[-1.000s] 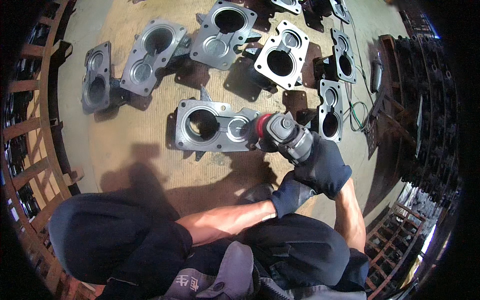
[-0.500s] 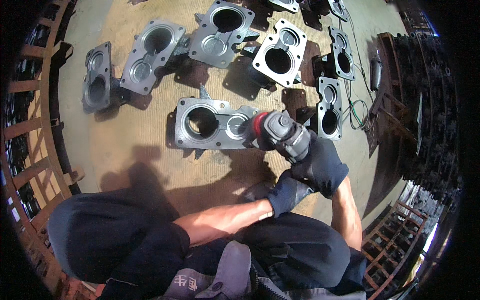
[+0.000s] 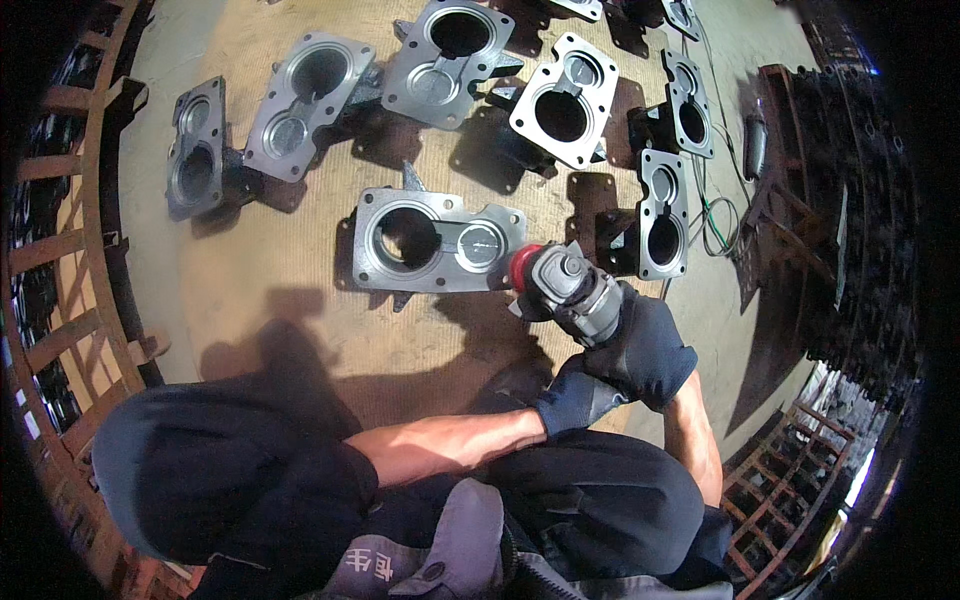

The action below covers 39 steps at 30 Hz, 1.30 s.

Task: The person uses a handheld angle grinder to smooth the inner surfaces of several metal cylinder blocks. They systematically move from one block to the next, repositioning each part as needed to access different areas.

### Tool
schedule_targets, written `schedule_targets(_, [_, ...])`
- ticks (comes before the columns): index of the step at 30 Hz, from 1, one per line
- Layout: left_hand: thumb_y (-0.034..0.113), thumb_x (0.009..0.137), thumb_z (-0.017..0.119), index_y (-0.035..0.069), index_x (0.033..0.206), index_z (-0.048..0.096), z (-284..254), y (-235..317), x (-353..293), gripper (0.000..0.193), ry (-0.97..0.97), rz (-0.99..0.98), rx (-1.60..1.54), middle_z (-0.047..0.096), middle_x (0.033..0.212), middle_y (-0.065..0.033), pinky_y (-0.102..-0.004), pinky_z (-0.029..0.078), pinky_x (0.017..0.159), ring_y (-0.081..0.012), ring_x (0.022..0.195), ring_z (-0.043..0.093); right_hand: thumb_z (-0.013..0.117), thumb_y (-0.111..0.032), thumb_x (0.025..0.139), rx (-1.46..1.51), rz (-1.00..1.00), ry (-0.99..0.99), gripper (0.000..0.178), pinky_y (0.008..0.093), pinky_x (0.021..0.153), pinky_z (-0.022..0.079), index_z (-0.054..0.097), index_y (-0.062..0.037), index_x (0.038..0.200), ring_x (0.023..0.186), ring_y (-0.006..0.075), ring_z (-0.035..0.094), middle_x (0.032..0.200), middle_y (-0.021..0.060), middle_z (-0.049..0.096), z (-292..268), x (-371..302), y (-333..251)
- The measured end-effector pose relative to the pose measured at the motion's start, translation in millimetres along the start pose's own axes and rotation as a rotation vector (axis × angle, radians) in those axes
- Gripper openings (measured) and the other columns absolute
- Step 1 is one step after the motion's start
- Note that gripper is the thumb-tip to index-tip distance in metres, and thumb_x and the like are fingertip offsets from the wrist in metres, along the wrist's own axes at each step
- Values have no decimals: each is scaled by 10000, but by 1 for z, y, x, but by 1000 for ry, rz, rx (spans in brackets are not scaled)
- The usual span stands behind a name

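An angle grinder point(image 3: 575, 290) with a grey head and a red disc point(image 3: 522, 268) is held in front of me, tilted up to the left. My right hand point(image 3: 645, 345), in a dark glove, wraps round its body. Just below, my left hand point(image 3: 578, 395), gloved too, is closed at the grinder's lower end; its fingertips are partly hidden. The disc is at the right end of a grey metal casting point(image 3: 445, 265), which has one large open bore and one shallow round recess; I cannot tell whether they touch.
Several similar castings, such as a pale one point(image 3: 565, 100) and a flat-faced one point(image 3: 310, 105), stand beyond on the ribbed mat point(image 3: 250, 260). At the right lie a cable point(image 3: 715, 215) and a dark cylindrical tool point(image 3: 755, 148). Rusty racks point(image 3: 50, 245) line the left side.
The grinder's head has moved slightly right and down, off the casting's round recess, which now shows fully. Both hands keep their hold.
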<state>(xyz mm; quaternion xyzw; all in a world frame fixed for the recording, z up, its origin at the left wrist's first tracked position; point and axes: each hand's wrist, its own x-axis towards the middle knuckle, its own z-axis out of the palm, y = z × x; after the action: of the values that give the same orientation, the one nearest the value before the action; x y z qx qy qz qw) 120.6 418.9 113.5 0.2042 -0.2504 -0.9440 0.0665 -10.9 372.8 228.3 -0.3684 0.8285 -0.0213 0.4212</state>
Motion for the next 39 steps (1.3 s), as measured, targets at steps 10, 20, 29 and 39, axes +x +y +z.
schedule_targets(10, [214,841,762,37,1004,701,-17,39,28,248,-34,33,492,730,937,-84,-333,525,835,-196,950,678,875,-272,569,148,-43,118,692,370,839,539,610,2,1146,979,336,694,1010,215,710,-8,24,1])
schedule_targets(20, [117,843,744,39,1091,675,-19,28,30,269,-10,92,224,701,1056,-85,-326,525,882,-192,1026,654,849,-315,581,27,-125,159,626,418,794,548,613,4,1065,947,407,675,958,240,697,-12,22,-24])
schedule_targets(29, [23,862,701,7,1136,649,-36,34,40,279,52,3,-400,672,1116,-114,-309,536,912,-185,1042,639,808,-302,604,-122,-218,129,536,440,755,555,622,4,1004,856,430,676,855,260,685,-18,41,-58])
schedule_targets(39, [-30,888,640,19,1154,649,-33,33,46,271,73,75,-81,666,1132,-112,-285,535,890,-160,1022,626,809,-297,601,-164,-187,132,547,449,765,555,619,-5,1022,865,437,672,867,266,684,-15,41,-59])
